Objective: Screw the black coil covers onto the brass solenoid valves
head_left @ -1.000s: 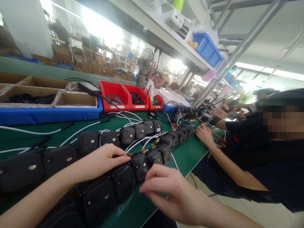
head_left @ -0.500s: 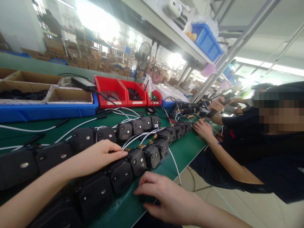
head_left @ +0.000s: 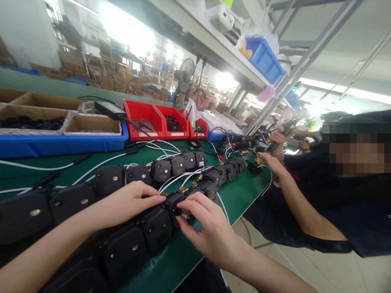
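Black box-shaped housings (head_left: 157, 228) with round silvery spots stand in rows along the green bench. My left hand (head_left: 134, 203) reaches over the nearer row, its thumb and forefinger closed at the top edge of one housing (head_left: 173, 200), beside a brass connector (head_left: 164, 194). At the front face of that same housing, my right hand (head_left: 207, 228) pinches a small black part (head_left: 177, 211) between thumb and fingers. The fingers partly cover this part, so its exact shape is unclear. White cables (head_left: 171, 181) run behind the nearer row.
Red bins (head_left: 143, 132) and a blue tray (head_left: 61, 144) of small parts line the back. A co-worker's hand (head_left: 271, 162) works among cables on the right. Overhead hangs a shelf with a blue bin (head_left: 265, 59). The bench edge (head_left: 244, 209) slants along the right.
My right hand has moved up from the bench's front edge to the housing beside my left hand. My left hand stays nearly in place. The co-worker's near hand has shifted right.
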{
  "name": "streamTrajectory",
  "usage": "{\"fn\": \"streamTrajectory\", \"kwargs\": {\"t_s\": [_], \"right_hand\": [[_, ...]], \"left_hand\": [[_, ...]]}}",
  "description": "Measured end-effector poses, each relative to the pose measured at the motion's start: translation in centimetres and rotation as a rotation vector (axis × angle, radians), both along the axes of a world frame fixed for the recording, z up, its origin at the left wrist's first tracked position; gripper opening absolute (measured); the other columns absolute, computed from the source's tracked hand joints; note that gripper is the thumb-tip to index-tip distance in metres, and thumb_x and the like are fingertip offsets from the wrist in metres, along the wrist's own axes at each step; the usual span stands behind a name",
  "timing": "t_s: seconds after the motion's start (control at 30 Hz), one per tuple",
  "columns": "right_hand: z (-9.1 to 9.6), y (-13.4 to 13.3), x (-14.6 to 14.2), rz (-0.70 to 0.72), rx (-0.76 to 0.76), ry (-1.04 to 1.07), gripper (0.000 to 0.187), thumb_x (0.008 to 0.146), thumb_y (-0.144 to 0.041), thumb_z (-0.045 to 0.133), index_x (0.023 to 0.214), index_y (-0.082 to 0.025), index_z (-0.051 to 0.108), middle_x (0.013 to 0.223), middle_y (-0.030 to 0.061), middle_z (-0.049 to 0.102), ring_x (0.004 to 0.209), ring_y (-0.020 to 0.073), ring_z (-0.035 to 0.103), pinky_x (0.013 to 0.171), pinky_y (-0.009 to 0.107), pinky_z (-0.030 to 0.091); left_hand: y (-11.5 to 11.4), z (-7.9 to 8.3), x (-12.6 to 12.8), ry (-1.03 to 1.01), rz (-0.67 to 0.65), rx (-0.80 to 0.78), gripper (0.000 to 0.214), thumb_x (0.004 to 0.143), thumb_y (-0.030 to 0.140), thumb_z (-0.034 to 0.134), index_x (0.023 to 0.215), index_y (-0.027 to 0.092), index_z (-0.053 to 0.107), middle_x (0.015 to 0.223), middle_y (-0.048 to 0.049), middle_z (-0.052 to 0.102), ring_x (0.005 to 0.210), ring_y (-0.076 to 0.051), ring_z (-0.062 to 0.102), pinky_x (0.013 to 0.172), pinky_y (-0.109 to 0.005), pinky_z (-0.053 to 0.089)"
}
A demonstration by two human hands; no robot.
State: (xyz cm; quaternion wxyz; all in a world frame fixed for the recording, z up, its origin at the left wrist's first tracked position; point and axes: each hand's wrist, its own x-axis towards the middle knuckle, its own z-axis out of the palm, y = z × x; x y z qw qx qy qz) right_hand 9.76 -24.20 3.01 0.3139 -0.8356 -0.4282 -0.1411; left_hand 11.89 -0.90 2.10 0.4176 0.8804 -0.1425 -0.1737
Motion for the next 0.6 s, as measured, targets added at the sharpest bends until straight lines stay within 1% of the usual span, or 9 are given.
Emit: {"fn": "streamTrajectory", "kwargs": {"t_s": [0.13,0.27,0.33,0.43,0.5,0.6], "right_hand": [[-0.37,0.38,-0.06,-0.009,-0.052,-0.06,0.01,0.091,-0.012,0.061,0.1,-0.011,0.066,0.09,0.0083,0.066,0.079,0.0174,0.065,0.068,0.026,0.053],[0.1,0.55,-0.33,-0.04,-0.204,-0.155,0.008,0.093,-0.014,0.058,0.099,-0.012,0.064,0.088,0.0083,0.065,0.077,0.0195,0.064,0.066,0.029,0.051],[0.36,0.67,-0.46,-0.06,-0.284,-0.17,0.008,0.095,-0.016,0.056,0.098,-0.013,0.063,0.086,0.0075,0.064,0.076,0.0196,0.063,0.064,0.029,0.049],[0.47,0.87,-0.62,-0.093,-0.363,-0.186,0.007,0.096,-0.018,0.056,0.093,-0.014,0.061,0.084,0.0061,0.061,0.074,0.0191,0.06,0.061,0.029,0.045],[0.35,0.97,-0.69,-0.113,-0.383,-0.206,0.006,0.095,-0.018,0.058,0.09,-0.016,0.059,0.083,0.005,0.059,0.071,0.0185,0.058,0.059,0.029,0.042],[0.14,1.07,-0.71,-0.139,-0.379,-0.235,0.01,0.094,-0.018,0.061,0.085,-0.017,0.055,0.082,0.004,0.057,0.068,0.0176,0.055,0.057,0.029,0.038]], "left_hand": [[0.02,-0.06,-0.06,-0.023,0.001,-0.007,0.055,0.085,0.065,0.045,0.073,0.02,0.074,0.073,-0.0013,0.071,0.072,-0.022,0.061,0.062,-0.027,0.042],[0.0,-0.02,-0.06,-0.029,-0.007,-0.019,0.054,0.085,0.065,0.046,0.074,0.02,0.075,0.072,-0.0012,0.071,0.07,-0.021,0.061,0.06,-0.027,0.042],[0.0,-0.02,-0.05,-0.028,-0.014,-0.021,0.055,0.085,0.065,0.045,0.075,0.02,0.076,0.072,-0.0011,0.071,0.068,-0.021,0.061,0.06,-0.027,0.042],[0.02,-0.06,-0.07,-0.029,-0.017,-0.018,0.055,0.086,0.065,0.045,0.076,0.02,0.076,0.072,-0.0011,0.071,0.067,-0.02,0.061,0.06,-0.026,0.042],[0.04,-0.1,-0.09,-0.035,-0.017,-0.015,0.055,0.086,0.065,0.045,0.076,0.02,0.076,0.072,-0.0011,0.071,0.068,-0.02,0.061,0.061,-0.026,0.042],[0.05,-0.18,-0.09,-0.049,-0.017,-0.015,0.055,0.086,0.064,0.045,0.076,0.02,0.076,0.071,-0.001,0.071,0.068,-0.02,0.06,0.061,-0.026,0.041]]}}
